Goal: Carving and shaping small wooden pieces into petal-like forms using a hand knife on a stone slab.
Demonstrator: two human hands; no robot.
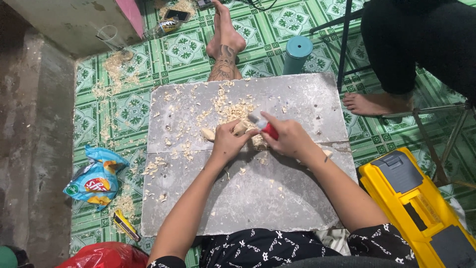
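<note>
My left hand [229, 142] grips a pale piece of wood [208, 134] that lies on a grey board [277, 198] across my lap. My right hand [290, 139] holds a red-handled knife [264, 126], its blade resting against the wood just right of my left hand. Light wood shavings [229, 108] are scattered over the far part of the board and around both hands.
A yellow toolbox [416, 208] sits at my right. A teal cylinder [297, 53] stands beyond the board on the green tiled floor. Another person's bare foot [377, 103] and leg are at the right by metal chair legs. A blue snack bag [96, 179] lies left.
</note>
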